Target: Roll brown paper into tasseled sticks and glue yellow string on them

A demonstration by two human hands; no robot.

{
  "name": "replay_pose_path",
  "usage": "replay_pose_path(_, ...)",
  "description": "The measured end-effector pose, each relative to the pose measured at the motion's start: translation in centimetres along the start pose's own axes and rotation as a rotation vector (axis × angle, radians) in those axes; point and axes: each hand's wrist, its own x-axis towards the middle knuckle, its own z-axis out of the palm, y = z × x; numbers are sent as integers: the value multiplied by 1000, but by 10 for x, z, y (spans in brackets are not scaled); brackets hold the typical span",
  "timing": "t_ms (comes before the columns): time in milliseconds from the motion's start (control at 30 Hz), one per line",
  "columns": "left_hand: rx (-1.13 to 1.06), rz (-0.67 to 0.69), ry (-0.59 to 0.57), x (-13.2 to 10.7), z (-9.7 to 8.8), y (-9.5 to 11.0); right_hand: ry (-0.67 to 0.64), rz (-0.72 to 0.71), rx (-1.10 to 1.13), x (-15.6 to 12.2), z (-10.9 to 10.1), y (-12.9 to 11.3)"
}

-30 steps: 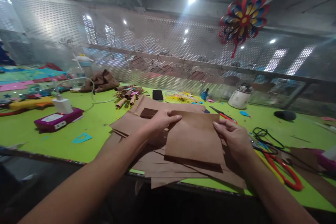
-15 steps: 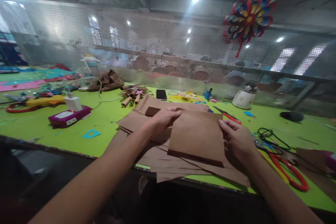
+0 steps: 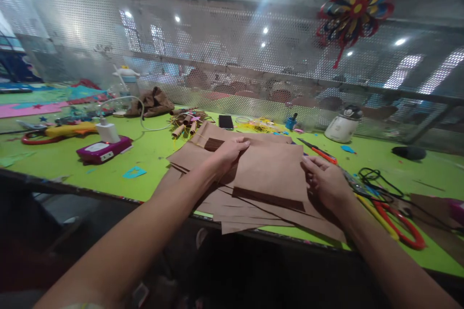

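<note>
Two hands are wrapped onto one brown sheet point(image 3: 270, 171), which is held low over a messy pile point(image 3: 253, 215) of similar brown paper at the near edge of the green table point(image 3: 152, 154). The sheet's far left corner is pinched by the left hand point(image 3: 226, 154), fingers curled over the top edge. Its right edge is gripped by the right hand point(image 3: 324, 181), fingers closed on the paper. A dark strip of shadow is seen under the sheet's near edge, so it's lifted a bit off the pile there.

Off to the right, red-handled scissors point(image 3: 398, 224) and a black cable point(image 3: 377, 183) are laid on the table, with an orange cutter point(image 3: 319, 151) just beyond the right hand. Behind the pile, a phone point(image 3: 226, 122) and some paper rolls point(image 3: 184, 125) are found. Further left, a purple box point(image 3: 103, 149) is topped by a white charger point(image 3: 108, 132). A white pot point(image 3: 343, 125) is parked by the mesh point(image 3: 217, 58), and a pinwheel point(image 3: 357, 7) is hung up high.
</note>
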Motion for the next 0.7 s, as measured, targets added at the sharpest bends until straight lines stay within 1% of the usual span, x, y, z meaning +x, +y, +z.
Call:
replay_pose_path(67, -10, 21, 10, 1, 0, -1, -79, 63, -8, -3, 1, -1)
replay_pose_path(167, 21, 26, 17, 1, 2, -4, -179, 98, -35, -7, 4, -1)
replay_pose_path(267, 98, 49, 21, 2, 2, -7, -190, 97, -31, -8, 5, 1)
replay_pose_path(333, 218, 100, 71, 4, -2, -5, -179, 91, -29, -6, 5, 4)
replay_pose_path(367, 311, 136, 128, 6, -7, -1, -158, 82, -21, -5, 5, 5)
replay_pose_path(433, 588, 225, 280, 12, -21, 11, -77, 62, 31, -1, 4, 8)
replay_pose_path(467, 763, 272, 363, 16, -29, 19, -22, 57, 77, 2, 3, 9)
replay_pose_path(500, 980, 309, 406, 19, -37, 27, 34, 54, 131, 4, 1, 10)
replay_pose_path(533, 1193, 316, 434, 23, -45, 35, 81, 50, 192, 7, -1, 10)
replay_pose_path(567, 1402, 266, 399, 27, -51, 42, 113, 46, 252, 10, -4, 11)
replay_pose_path(600, 1561, 203, 331, 30, -55, 47, 139, 41, 307, 13, -7, 12)
replay_pose_path(633, 1642, 164, 285, 33, -58, 51, 158, 33, 355, 17, -11, 12)
replay_pose_path(700, 1726, 88, 185, 37, -57, 52, 189, 16, 410, 23, -18, 15)
